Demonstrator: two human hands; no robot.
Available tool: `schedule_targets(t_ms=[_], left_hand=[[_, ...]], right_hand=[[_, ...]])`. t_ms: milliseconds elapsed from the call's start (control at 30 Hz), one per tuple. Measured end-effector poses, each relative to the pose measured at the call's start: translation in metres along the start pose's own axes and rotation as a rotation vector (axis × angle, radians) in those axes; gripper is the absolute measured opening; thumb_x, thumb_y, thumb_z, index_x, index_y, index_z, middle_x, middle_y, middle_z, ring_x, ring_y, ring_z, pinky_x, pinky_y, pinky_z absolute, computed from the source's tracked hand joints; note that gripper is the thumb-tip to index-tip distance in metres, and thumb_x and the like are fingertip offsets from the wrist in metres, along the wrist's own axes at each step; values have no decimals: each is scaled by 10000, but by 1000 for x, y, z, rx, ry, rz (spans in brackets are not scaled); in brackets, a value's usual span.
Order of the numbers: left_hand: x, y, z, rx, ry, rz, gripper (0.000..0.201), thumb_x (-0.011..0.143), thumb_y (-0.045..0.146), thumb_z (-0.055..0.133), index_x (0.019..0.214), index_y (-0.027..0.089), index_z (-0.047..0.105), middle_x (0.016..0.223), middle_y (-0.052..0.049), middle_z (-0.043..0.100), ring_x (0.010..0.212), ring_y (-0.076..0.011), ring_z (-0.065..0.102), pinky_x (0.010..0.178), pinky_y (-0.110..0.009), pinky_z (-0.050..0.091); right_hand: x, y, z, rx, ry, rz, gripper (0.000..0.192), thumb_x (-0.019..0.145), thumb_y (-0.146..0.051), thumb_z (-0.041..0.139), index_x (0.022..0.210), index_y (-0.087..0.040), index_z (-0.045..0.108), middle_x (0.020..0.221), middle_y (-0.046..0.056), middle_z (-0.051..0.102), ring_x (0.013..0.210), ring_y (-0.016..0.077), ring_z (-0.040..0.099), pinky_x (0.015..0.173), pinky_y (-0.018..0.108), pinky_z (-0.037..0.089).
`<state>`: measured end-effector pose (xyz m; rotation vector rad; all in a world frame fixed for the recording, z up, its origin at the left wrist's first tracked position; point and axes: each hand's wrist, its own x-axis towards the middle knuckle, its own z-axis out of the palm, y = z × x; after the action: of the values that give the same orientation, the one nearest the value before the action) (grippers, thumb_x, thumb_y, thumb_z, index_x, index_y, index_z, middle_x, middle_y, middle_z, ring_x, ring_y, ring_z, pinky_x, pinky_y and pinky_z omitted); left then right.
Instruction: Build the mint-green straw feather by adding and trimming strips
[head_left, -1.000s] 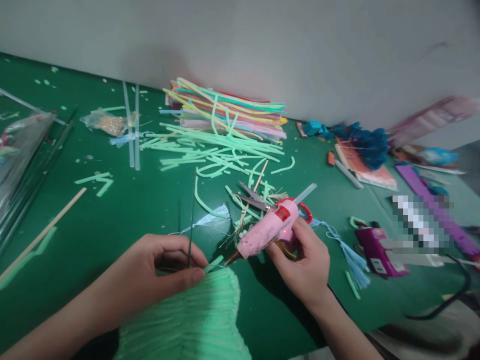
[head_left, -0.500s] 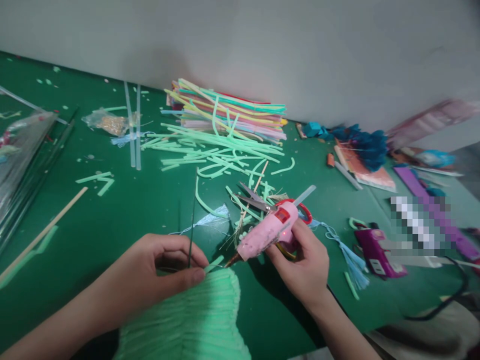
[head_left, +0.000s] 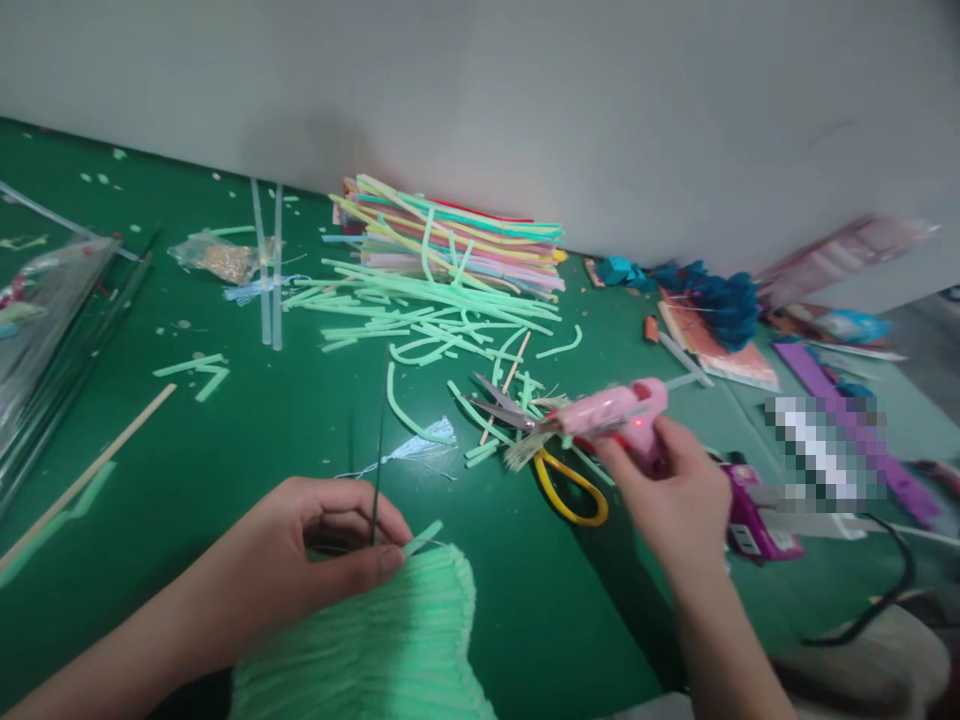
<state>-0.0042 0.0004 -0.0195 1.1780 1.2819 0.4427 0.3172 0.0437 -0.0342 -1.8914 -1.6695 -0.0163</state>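
The right hand point(head_left: 679, 500) is gripping the pink plastic glue gun point(head_left: 611, 410), having swung it right, off the pale green ribbed foam piece point(head_left: 390, 640); the left hand point(head_left: 315, 550) is still pinching its far edge against the thin dark wire point(head_left: 377, 450), near on the green surface point(head_left: 225, 420)

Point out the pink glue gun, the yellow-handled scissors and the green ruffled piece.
pink glue gun point(head_left: 611, 408), head view, on its barrel.
yellow-handled scissors point(head_left: 571, 490), head view, on the yellow handle loop.
green ruffled piece point(head_left: 390, 640), head view, on its pleated middle.
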Motion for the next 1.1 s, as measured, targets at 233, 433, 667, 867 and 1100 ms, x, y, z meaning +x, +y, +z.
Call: schedule_targets(t_ms=[233, 433, 667, 867, 1100], left_hand=[[-5, 5, 5, -154, 33, -18, 144, 665, 352, 761, 697, 212, 750, 581, 52, 690, 580, -113, 596, 567, -181, 420], [-8, 4, 3, -159, -13, -65, 165, 653, 380, 778, 706, 226, 754, 590, 55, 676, 589, -117, 605, 571, -192, 410], [-11, 5, -1, -223, -43, -148, 232, 627, 438, 810, 731, 239, 750, 654, 22, 682, 650, -145, 615, 609, -219, 423], [-11, 3, 2, -308, -19, -211, 215, 640, 421, 815, 747, 242, 763, 635, 35, 707, 615, -116, 606, 563, -185, 381], [-8, 5, 5, -310, 2, -243, 159, 664, 384, 796, 737, 245, 772, 653, 47, 759, 641, -140, 660, 588, -206, 430]], right_hand=[[43, 52, -30, -173, -15, 114, 302, 678, -446, 751, 759, -204, 588, 611, 72, 530, 624, 280, 553, 491, 343, 355], [-29, -46, -30, 402, -588, -18, 280, 845, -408, 624, 1065, -234, 628, 955, 61, 668, 804, 190, 643, 694, 323, 534], [-79, -105, -17, 909, -953, 297, 254, 819, -400, 671, 727, -168, 625, 587, -42, 505, 549, 79, 435, 527, 193, 376], [-77, -104, -7, 907, -924, 322, 248, 821, -391, 660, 727, -164, 627, 585, -40, 486, 554, 82, 408, 518, 200, 332], [-80, -105, -3, 964, -934, 415, 213, 791, -360, 702, 742, -164, 636, 577, -47, 470, 551, 82, 391, 505, 199, 307]])
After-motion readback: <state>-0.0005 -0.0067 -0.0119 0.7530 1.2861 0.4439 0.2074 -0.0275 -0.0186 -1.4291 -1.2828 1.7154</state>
